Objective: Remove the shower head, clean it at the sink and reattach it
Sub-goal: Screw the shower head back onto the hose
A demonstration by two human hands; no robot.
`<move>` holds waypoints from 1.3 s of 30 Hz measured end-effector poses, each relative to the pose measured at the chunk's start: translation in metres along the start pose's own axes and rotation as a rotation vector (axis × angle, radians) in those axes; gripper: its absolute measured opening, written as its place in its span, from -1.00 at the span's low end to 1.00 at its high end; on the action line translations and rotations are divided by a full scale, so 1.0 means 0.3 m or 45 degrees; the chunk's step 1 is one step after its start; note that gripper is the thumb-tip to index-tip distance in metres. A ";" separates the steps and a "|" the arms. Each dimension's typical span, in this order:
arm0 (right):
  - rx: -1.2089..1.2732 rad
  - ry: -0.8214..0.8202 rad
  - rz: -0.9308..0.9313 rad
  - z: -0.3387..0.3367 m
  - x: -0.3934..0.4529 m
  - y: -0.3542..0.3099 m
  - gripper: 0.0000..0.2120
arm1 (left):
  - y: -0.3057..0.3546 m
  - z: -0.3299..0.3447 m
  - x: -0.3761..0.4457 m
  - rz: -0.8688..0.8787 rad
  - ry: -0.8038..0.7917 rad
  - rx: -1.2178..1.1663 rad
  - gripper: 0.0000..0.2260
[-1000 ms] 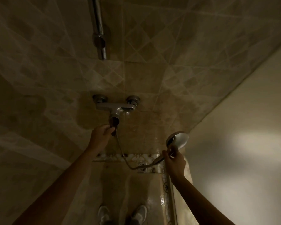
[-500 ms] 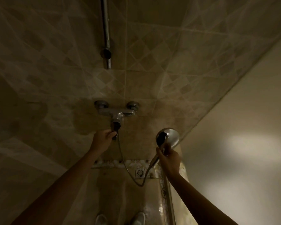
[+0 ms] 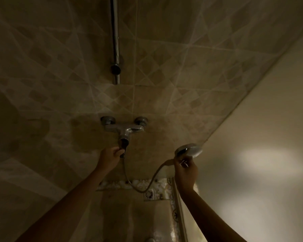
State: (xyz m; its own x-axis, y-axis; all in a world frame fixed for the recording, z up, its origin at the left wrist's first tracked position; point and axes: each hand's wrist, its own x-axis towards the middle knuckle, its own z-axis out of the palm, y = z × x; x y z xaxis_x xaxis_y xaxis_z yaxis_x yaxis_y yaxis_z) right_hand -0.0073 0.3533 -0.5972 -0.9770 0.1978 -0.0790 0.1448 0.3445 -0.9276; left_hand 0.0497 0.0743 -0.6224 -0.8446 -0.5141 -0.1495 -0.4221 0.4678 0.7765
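Below the mixer, the left hand pinches the hose nut, arm stretched forward. At three o'clock from it, the right hand is closed round the head by its neck. Chrome looks slick; I'd grip the handle, since the limp hose will drag.

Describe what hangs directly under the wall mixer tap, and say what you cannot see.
Under the mixer tap the hose hangs down. The left hand holds its top end, so the fingers partly cover the joint.
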 end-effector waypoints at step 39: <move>-0.191 -0.134 0.096 -0.004 -0.047 0.146 -0.75 | -0.002 -0.018 0.013 -0.062 -0.051 -0.093 -0.69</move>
State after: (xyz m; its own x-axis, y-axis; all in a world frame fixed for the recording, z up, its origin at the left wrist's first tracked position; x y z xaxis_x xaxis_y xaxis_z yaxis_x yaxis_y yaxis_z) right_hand 0.0130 0.3667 -0.6362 -0.9724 0.1338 -0.1911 0.2319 0.4666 -0.8535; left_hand 0.0483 0.0681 -0.6203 -0.8369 -0.5050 -0.2112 -0.4391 0.3888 0.8099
